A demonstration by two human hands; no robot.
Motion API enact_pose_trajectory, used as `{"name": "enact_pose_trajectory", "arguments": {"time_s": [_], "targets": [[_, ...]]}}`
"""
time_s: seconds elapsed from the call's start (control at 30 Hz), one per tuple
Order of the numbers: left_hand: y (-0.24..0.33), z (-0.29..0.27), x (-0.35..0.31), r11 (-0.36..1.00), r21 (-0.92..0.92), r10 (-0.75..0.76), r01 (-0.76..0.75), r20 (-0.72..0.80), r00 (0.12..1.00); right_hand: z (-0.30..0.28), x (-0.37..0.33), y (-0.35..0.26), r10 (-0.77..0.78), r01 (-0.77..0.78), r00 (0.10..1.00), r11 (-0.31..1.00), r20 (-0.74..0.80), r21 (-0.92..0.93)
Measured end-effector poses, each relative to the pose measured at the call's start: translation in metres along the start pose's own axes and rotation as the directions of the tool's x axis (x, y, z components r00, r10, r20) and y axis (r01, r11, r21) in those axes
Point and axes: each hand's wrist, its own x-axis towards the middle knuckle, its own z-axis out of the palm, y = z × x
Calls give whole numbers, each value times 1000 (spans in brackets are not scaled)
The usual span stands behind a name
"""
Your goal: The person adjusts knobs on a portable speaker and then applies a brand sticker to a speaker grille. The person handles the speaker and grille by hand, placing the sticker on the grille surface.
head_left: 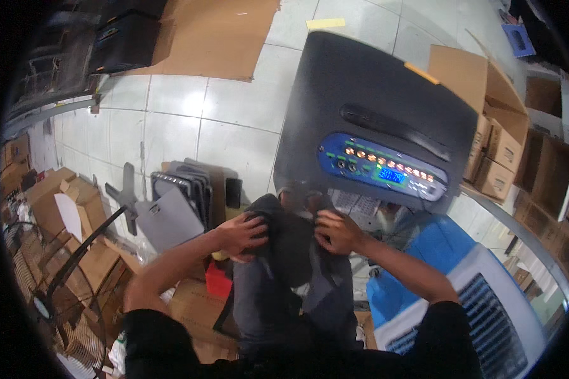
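Note:
My left hand (240, 235) lies over my left knee, with its fingers bent and slightly apart. On the other knee rests my right hand (336, 232), its fingers curled loosely over the dark grey trousers (329, 284). Neither hand shows anything held. Just beyond my knees stands a large black portable speaker (379, 95) with a recessed handle. Its blue control panel (382, 167) carries a row of knobs, sockets and a lit blue display. Between my knees is a dark area that I cannot make out clearly.
Left of me are a grey flat panel (171, 218), a black phone-like slab (234, 192), a red object (218, 280) and a standing fan (41, 306). A blue and white air cooler (480, 303) stands at right, near an open carton (506, 95) with small boxes. Flat cardboard (212, 38) covers floor tiles.

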Motion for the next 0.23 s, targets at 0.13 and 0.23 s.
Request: {"name": "enact_pose_trajectory", "arguments": {"time_s": [0.13, 0.23], "targets": [[89, -3, 21, 653, -19, -757, 757, -49, 651, 1, 1, -73, 276, -274, 960, 886, -49, -374], [171, -28, 49, -109, -133, -916, 985, 397, -48, -18, -12, -136, 543, -484, 833, 808, 105, -334]]}}
